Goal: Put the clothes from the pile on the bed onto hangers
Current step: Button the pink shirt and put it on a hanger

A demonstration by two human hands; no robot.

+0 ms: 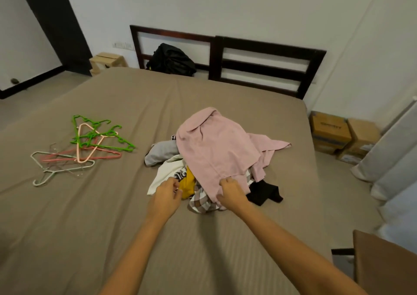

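Head view: my right hand [232, 195] pinched the pink shirt [214, 145] at its near hem, atop the pile [188, 182] mid-bed; my left hand [165, 196] curled beside it, grip unclear.
I judged a lift could drag tangled garments along, and the hangers [90, 143] lay snarled well apart on the left. The taupe bed [112, 227] had a dark headboard [266, 64], a black bag [171, 60] against it, and boxes [334, 134] on the floor.

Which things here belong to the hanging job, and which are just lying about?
Job: pink cloth garment; mixed clothes pile beneath it; green, pink and white plastic hangers; right hand gripping the garment.
Lying about: black bag at the headboard; brown cardboard boxes; pale wooden stool.
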